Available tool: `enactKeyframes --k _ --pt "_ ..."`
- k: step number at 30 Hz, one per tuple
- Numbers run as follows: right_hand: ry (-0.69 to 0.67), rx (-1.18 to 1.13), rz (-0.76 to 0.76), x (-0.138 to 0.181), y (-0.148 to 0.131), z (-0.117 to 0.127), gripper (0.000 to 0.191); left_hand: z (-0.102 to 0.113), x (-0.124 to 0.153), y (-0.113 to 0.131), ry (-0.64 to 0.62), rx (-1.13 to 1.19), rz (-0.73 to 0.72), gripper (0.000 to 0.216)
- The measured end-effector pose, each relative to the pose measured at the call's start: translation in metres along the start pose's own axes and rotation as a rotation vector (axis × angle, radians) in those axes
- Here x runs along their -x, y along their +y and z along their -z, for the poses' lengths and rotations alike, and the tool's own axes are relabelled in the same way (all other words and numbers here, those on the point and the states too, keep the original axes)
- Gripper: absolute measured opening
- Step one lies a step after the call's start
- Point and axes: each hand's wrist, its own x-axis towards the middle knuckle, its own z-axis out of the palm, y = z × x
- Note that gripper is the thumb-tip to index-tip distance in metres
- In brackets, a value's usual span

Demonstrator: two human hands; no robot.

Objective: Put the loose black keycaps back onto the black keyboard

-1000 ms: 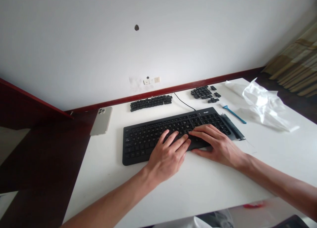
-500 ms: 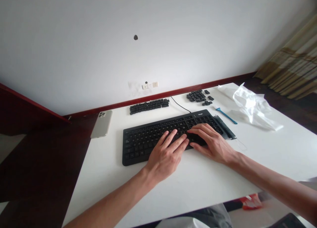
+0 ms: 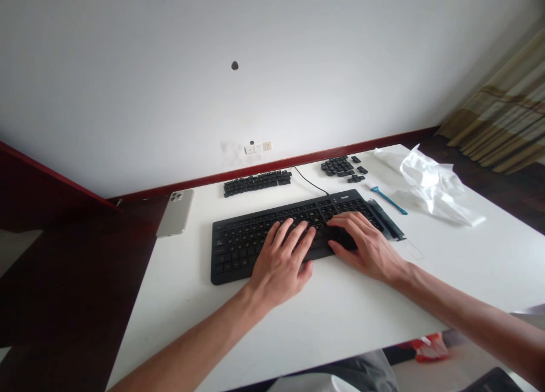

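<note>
A black keyboard (image 3: 234,247) lies at an angle on the white table. Small pale spots mark many of its key positions, as if caps are off there. My left hand (image 3: 281,261) rests over its middle, fingers spread on the lower rows and thumb out near the front edge. Over the right part, my right hand (image 3: 366,247) has its fingers bent and the thumb apart from the index finger. I see nothing between them, though the palm side is hidden. Loose black keycaps stand in a block (image 3: 258,183) behind the keyboard, with another cluster (image 3: 337,165) further right.
A blue long-handled tool (image 3: 389,200) and crumpled white plastic (image 3: 430,182) lie to the right. Against the keyboard's right end is a dark strip (image 3: 387,220). A phone (image 3: 175,213) lies at the table's left edge. The keyboard cable (image 3: 310,180) runs back toward the wall.
My left hand has shifted slightly left, away from the right hand, and its thumb now shows. My right hand has barely moved, its index fingertip slightly further right.
</note>
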Motion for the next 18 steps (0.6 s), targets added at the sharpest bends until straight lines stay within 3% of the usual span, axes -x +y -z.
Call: enactKeyframes --k 7,18 --pt "-0.017 -0.002 0.056 0.0016 0.0004 0.0002 0.019 0.0012 -0.0004 -0.0022 0.004 -0.002 0.053 0.058" --pt "-0.047 -0.022 0.035 -0.0005 -0.0004 -0.0012 0.032 0.0029 0.002 0.0068 0.058 -0.16 -0.064 0.077"
